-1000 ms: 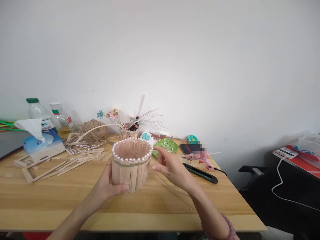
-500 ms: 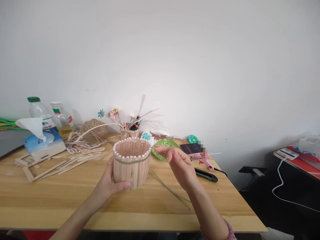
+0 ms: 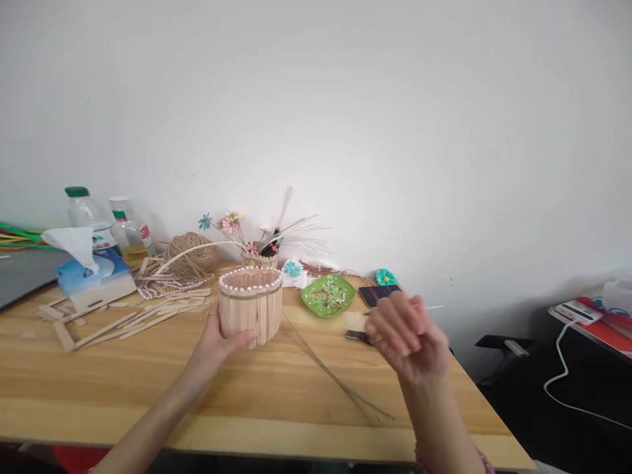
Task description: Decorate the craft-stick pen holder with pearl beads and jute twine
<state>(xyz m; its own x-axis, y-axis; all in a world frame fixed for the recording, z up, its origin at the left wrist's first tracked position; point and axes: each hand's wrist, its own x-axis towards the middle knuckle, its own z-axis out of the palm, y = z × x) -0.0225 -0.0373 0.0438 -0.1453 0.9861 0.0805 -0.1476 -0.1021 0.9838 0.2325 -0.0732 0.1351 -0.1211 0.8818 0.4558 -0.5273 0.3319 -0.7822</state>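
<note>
My left hand (image 3: pixel 222 336) is closed around the lower side of a craft-stick pot (image 3: pixel 249 322), holding it upright over the table. White pearl beads line its rim, and a thin green cord (image 3: pixel 244 298) circles it just below. A loose length of cord (image 3: pixel 336 378) trails from the pot to the right. My right hand (image 3: pixel 409 336) is raised at the right with its fingers curled in and blurred. Whatever it may hold is hidden. Left of that hand lies the end of a utility knife (image 3: pixel 358 336). The glue gun is hidden now.
A green dish (image 3: pixel 328 296) of small beads sits behind the cord, beside a phone (image 3: pixel 378 294). Loose wooden sticks (image 3: pixel 148 319), a tissue box (image 3: pixel 96 280), twine (image 3: pixel 190 255) and bottles (image 3: pixel 89 214) occupy the left. A second stick pot (image 3: pixel 261 261) holds flowers and pens.
My right hand has moved right, away from the pot's rim, and its fingers have curled in. It now covers where the pink glue gun lay. The pot has shifted slightly left and up.
</note>
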